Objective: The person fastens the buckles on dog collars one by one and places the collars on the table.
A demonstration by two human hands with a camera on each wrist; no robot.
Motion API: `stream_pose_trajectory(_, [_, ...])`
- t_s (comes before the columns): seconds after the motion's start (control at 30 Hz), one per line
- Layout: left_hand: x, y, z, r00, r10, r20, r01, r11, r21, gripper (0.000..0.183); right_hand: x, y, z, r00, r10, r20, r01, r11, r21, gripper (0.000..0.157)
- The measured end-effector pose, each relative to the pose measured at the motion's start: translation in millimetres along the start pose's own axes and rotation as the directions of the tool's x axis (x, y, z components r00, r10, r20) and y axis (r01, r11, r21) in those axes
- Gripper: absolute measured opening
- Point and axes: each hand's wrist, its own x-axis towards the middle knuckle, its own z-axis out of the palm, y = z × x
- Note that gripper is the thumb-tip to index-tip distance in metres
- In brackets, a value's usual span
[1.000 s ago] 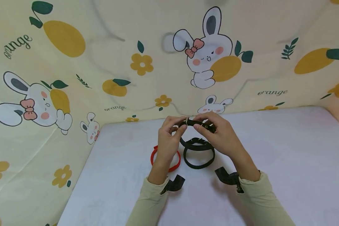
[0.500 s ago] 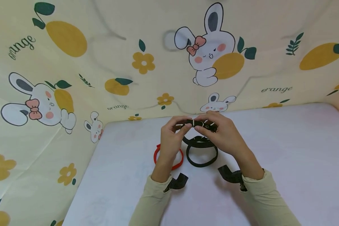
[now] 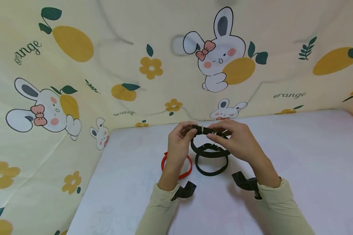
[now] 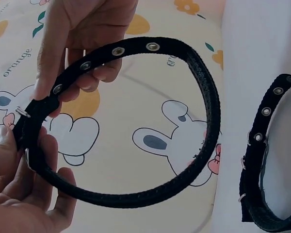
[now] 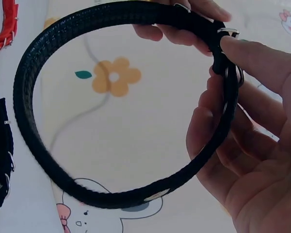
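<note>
Both hands hold one black collar (image 3: 209,154) raised above the table. It forms a wide ring; eyelets and a buckle show on the collar (image 4: 214,111) in the left wrist view. My left hand (image 3: 177,143) grips it beside the buckle, thumb on the strap. Opposite, my right hand (image 3: 238,142) pinches the strap, its thumb (image 5: 252,53) against the buckle and the other fingers behind the band. Metal eyelets run along the part near the right hand. A second black collar (image 3: 211,174) lies on the table below, partly overlapped by the held one in the head view.
A red collar (image 3: 190,166) lies on the table left of the second black one, partly behind the left forearm. The white table (image 3: 114,182) ends at a wall cloth (image 3: 153,94) printed with rabbits and oranges. Black pieces (image 3: 188,190) stick out from both wrists.
The right hand has shifted a little to the right, so more strap shows between the two thumbs. Both hands keep hold of the black collar. The head view has shifted slightly.
</note>
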Motion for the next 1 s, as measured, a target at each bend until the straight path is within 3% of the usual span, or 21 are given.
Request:
stream_pose_trajectory(0.33, [1.0,0.4,-0.5,1.0,0.025,0.013,-0.024,1.0,-0.018,0.024,0.6,5.3,-3.8,0.998,-0.057,-0.017,0.057,0.998,-0.019,0.018])
stream_pose_trajectory(0.63, [3.0,-0.5,-1.1,0.996,-0.038,0.085,0.047,0.994,-0.1,0.032,-2.0,3.4,-4.9,0.997,-0.051,-0.051,0.052,0.999,0.009,0.016])
stream_pose_trajectory(0.77, [4.1,-2.7,-1.1,0.993,-0.037,0.111,0.054,0.987,-0.152,0.029,-2.7,2.6,-3.9,0.996,-0.067,-0.058,0.069,0.997,0.022,0.015])
stream_pose_trajectory(1.0, [4.0,-1.9,-3.7,0.997,-0.019,0.069,0.029,0.989,-0.144,0.026,-0.2,1.1,0.9,0.998,-0.057,-0.028,0.057,0.998,0.016,0.016])
